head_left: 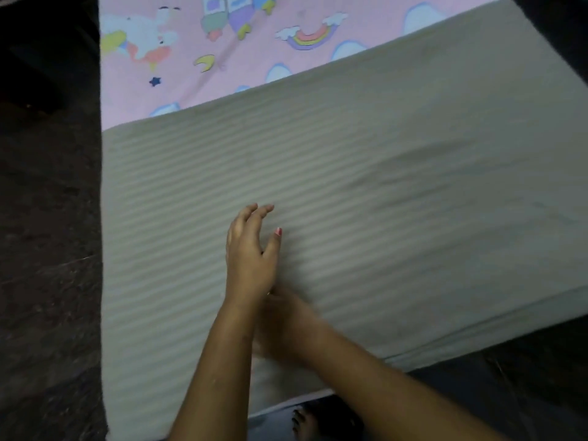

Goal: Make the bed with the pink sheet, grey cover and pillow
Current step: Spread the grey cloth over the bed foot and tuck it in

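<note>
One grey cover (350,186), one pink sheet (254,62), two hands — left hand (251,262), right hand (283,323) — one bare foot (304,423).

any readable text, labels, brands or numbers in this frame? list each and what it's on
None readable in this view.
Pink cartoon-print bed sheet: pictures only (rainbow, clouds, moon, star), no letters or digits.
Grey striped fabric cover: plain stripes, no tag, label or brand in view.
</note>
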{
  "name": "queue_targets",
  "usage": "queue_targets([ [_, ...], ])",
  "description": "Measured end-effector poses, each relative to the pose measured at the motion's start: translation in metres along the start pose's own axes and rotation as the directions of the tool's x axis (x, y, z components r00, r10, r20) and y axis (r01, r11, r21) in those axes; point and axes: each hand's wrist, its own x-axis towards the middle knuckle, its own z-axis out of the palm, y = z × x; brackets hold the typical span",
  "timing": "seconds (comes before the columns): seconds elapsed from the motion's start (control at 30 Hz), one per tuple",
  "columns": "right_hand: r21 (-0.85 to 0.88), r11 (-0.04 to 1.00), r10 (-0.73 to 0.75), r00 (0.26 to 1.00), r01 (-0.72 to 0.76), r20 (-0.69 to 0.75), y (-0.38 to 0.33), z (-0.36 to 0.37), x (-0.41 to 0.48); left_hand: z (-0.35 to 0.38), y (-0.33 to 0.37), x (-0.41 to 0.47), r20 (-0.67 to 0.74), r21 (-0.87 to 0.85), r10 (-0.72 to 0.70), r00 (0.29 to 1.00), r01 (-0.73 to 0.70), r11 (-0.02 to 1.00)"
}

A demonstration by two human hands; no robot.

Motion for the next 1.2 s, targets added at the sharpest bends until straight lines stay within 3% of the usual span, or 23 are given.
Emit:
queue_targets([
  [0.13,0.235,0.963,0.196,0.945,-0.135,-0.263,0.052,-0.003,-0.051,0.040,0.012,-0.003,0.107,0.035,-0.001,0.994,-0.003,0.999],
  [0.23,0.264,0.887,0.433,0.880,-0.378,-0.194,0.075,0.001,-0.095,0.056,0.011,-0.014,0.181,0.083,-0.014,0.983,-0.001,0.997],
  [0.37,0.218,0.714,0.700,0.675,-0.666,-0.231,0.114,0.018,-0.174,0.065,0.002,-0.039,0.254,0.389,-0.055,0.966,-0.050,0.920],
  [0.43,0.219,0.538,0.841,0.502,-0.814,-0.203,0.136,0.023,-0.211,0.067,0.005,-0.046,0.247,0.456,-0.079,0.966,-0.044,0.889],
  [0.5,0.286,0.240,0.970,0.223,-0.928,-0.093,0.158,0.020,-0.237,0.072,0.011,-0.049,0.232,0.485,-0.118,0.966,-0.010,0.874],
  [0.57,0.370,-0.069,0.997,-0.052,-0.926,0.056,0.179,0.009,-0.245,0.081,0.022,-0.053,0.218,0.496,-0.133,0.967,0.007,0.869],
  [0.6,0.390,-0.116,0.993,-0.107,-0.913,0.045,0.184,0.003,-0.239,0.088,0.028,-0.055,0.228,0.498,-0.129,0.965,-0.002,0.867],
  [0.63,0.395,-0.054,0.998,-0.066,-0.917,-0.018,0.183,-0.002,-0.226,0.094,0.033,-0.058,0.247,0.497,-0.117,0.962,-0.022,0.867],
  [0.67,0.385,0.081,0.995,0.051,-0.919,-0.088,0.178,-0.006,-0.207,0.101,0.039,-0.062,0.271,0.491,-0.093,0.958,-0.054,0.869],
  [0.77,0.290,0.542,0.840,0.510,-0.789,-0.185,0.151,-0.010,-0.141,0.120,0.054,-0.077,0.338,0.477,0.024,0.941,-0.194,0.857],
  [0.83,0.255,0.653,0.751,0.653,-0.713,-0.097,0.145,-0.011,-0.123,0.125,0.057,-0.085,0.344,0.474,0.073,0.936,-0.241,0.847],
  [0.87,0.273,0.641,0.755,0.653,-0.717,-0.060,0.153,-0.010,-0.127,0.126,0.058,-0.087,0.355,0.479,0.074,0.932,-0.249,0.842],
  [0.9,0.292,0.599,0.789,0.611,-0.746,-0.058,0.165,-0.007,-0.136,0.126,0.057,-0.088,0.361,0.482,0.070,0.930,-0.250,0.840],
  [0.97,0.297,0.457,0.886,0.459,-0.839,-0.066,0.196,0.002,-0.168,0.126,0.057,-0.088,0.359,0.486,0.064,0.931,-0.244,0.839],
  [1.1,0.293,0.069,0.996,0.081,-0.954,0.031,0.252,0.006,-0.252,0.130,0.067,-0.088,0.338,0.495,0.032,0.941,-0.207,0.844],
  [1.2,0.326,-0.259,0.959,-0.201,-0.909,0.202,0.275,0.002,-0.292,0.139,0.082,-0.081,0.378,0.461,-0.014,0.926,-0.175,0.870],
])
